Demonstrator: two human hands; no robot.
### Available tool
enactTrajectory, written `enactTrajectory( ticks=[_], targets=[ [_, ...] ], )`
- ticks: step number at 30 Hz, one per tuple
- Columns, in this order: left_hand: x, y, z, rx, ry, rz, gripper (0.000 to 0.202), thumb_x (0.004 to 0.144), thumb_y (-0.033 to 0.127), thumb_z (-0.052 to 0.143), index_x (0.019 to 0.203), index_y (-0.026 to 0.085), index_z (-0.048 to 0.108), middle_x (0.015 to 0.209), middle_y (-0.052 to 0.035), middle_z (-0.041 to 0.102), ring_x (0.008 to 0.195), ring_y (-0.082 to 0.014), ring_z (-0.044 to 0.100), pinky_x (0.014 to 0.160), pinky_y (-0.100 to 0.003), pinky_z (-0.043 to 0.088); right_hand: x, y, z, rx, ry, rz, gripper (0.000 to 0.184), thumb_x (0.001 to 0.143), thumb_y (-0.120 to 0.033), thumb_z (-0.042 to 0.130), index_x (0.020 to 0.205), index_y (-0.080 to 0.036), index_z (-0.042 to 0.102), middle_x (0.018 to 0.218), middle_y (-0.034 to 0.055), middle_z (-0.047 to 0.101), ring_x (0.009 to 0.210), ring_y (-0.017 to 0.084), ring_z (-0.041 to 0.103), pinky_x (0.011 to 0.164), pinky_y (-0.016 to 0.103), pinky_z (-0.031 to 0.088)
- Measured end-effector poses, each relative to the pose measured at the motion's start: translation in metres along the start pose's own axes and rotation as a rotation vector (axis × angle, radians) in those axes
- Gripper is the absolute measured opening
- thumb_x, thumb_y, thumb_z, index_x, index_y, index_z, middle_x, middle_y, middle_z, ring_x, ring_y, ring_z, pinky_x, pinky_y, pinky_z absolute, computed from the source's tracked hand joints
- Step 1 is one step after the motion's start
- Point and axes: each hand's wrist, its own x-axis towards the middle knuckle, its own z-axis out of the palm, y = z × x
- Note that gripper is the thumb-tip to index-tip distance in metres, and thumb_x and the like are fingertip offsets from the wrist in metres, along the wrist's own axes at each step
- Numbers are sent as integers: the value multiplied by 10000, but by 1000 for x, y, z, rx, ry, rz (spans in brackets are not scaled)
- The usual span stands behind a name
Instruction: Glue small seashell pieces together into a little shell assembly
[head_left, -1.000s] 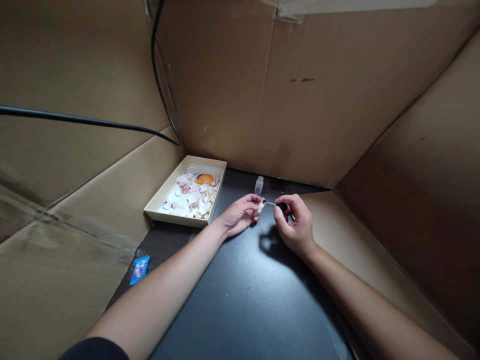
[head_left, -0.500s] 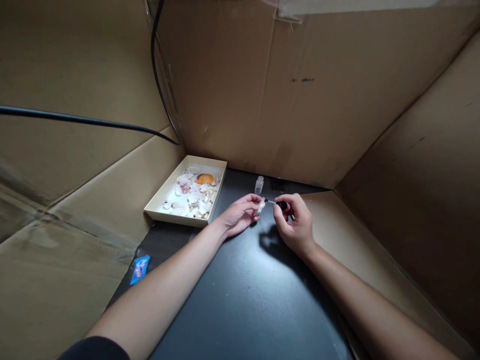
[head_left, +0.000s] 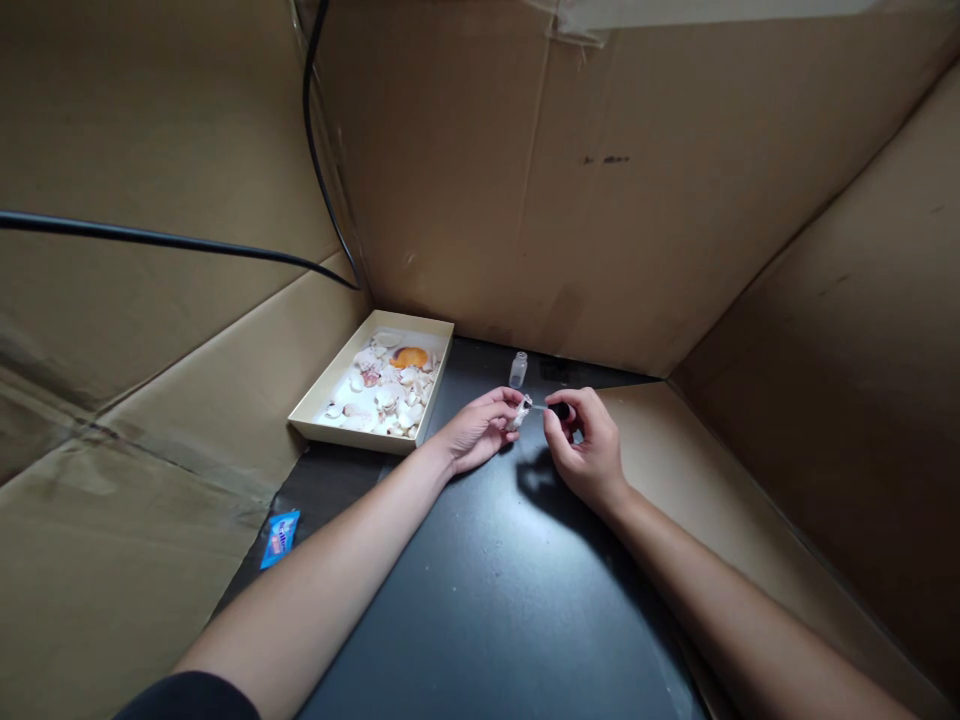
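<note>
My left hand rests on the black tabletop and pinches a small pale seashell between thumb and fingers. My right hand is closed on the black cap of a small brush, whose thin tip touches the shell. Just behind both hands stands a small clear bottle, open and upright. To the left lies a shallow cream tray holding several seashells, one of them orange.
Cardboard walls enclose the table at the back, left and right. A black cable runs along the left wall and up the corner. A small blue packet lies at the table's left edge.
My right hand has shifted slightly left, bringing the brush tip closer onto the shell. The left hand and everything else stay where they were.
</note>
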Motion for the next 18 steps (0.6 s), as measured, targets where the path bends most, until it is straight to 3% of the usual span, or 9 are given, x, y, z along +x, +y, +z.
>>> enactTrajectory(
  ticks=[18],
  targets=[
    [-1, 1, 2, 7, 6, -6, 239, 658, 85, 611, 869, 161, 526, 789, 6, 503, 618, -69, 444, 547, -214, 321, 0, 2, -1, -16, 22, 5, 101, 863, -183, 560, 962, -200, 576, 780, -5, 486, 584, 102, 451, 540, 252, 406]
  ],
)
